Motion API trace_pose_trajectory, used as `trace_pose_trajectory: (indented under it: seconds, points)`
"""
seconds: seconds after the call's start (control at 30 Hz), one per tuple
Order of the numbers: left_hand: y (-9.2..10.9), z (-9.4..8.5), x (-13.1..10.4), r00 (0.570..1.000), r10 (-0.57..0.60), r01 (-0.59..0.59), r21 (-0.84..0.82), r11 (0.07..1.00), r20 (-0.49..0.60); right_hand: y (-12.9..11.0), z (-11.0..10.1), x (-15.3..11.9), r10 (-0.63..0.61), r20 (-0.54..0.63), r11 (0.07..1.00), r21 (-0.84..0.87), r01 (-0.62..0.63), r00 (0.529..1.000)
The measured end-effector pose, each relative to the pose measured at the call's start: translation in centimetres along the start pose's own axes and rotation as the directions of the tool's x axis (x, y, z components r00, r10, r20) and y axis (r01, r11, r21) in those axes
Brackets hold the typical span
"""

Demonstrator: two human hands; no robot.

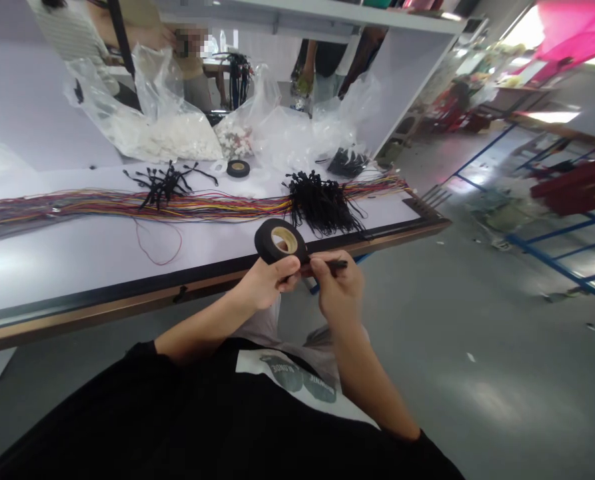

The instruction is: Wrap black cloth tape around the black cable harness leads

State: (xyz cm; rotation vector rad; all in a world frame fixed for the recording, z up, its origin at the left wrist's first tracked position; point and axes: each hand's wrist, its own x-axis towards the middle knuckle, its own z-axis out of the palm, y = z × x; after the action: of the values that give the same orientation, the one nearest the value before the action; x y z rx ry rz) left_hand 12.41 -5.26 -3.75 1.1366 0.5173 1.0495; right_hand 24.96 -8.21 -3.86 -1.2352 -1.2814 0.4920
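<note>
My left hand (272, 279) grips a roll of black tape (266, 241) with a pale cardboard core, held above the table's front edge. Close beside it, the fingers of my right hand (340, 280) pinch a short black piece (338, 265) whose end sticks out to the right. Whether that piece is a connector or a taped wire end I cannot tell. Behind the roll, a long bundle of coloured wires (227, 208) runs along the table. A thick heap of black taped leads (320, 203) lies across it, and a smaller cluster of black leads (162, 185) lies further left.
A second tape roll (238, 168) lies at the back, near plastic bags of small white parts (172, 137). A shelf (317, 12) spans above. People (322, 63) are partly visible behind the bench. Blue-framed tables (552, 257) stand at right.
</note>
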Motion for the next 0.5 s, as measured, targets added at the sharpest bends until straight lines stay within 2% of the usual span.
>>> trace_pose_trajectory:
  seconds: [0.03, 0.1, 0.17, 0.23, 0.27, 0.3, 0.37, 0.43, 0.5]
  points:
    - [0.1, -0.1, -0.2, 0.998, 0.056, -0.056, 0.050, 0.997, 0.008, 0.2, -0.1, 0.1, 0.060, -0.012, 0.996, 0.063, -0.059, 0.998]
    - [0.5, -0.6, -0.8, 0.984, 0.137, -0.162, 0.255, 0.953, 0.115, 0.4, -0.6, 0.5, 0.126, -0.011, 0.988, 0.097, -0.124, 0.992]
    - [1.2, -1.3, -1.2, 0.940, 0.163, -0.300, 0.496, 0.815, 0.301, 0.0, -1.4, 1.0, 0.120, 0.028, 0.993, -0.016, -0.120, 0.992]
    - [1.6, -2.0, -1.1, 0.888, 0.159, -0.415, 0.604, 0.681, 0.431, -0.7, -2.2, 1.4, 0.065, 0.117, 0.988, -0.144, -0.048, 0.991]
    - [1.5, -2.3, -1.0, 0.886, 0.183, -0.434, 0.628, 0.646, 0.425, -1.1, -2.4, 1.5, 0.020, 0.168, 0.985, -0.174, 0.010, 0.986]
    - [1.4, -2.4, -0.7, 0.900, 0.228, -0.428, 0.652, 0.626, 0.372, -1.5, -2.5, 1.5, -0.037, 0.205, 0.980, -0.182, 0.076, 0.978]
    - [0.7, -2.4, -0.1, 0.919, 0.337, -0.375, 0.708, 0.598, 0.202, -2.0, -2.3, 1.4, -0.149, 0.220, 0.966, -0.174, 0.190, 0.964]
    - [-0.1, -2.0, 0.5, 0.902, 0.424, -0.332, 0.751, 0.571, 0.077, -2.1, -1.7, 1.1, -0.174, 0.172, 0.964, -0.170, 0.203, 0.970]
    - [-0.7, -1.5, 0.9, 0.885, 0.462, -0.330, 0.769, 0.547, 0.051, -1.9, -1.0, 0.7, -0.112, 0.126, 0.977, -0.168, 0.132, 0.986]
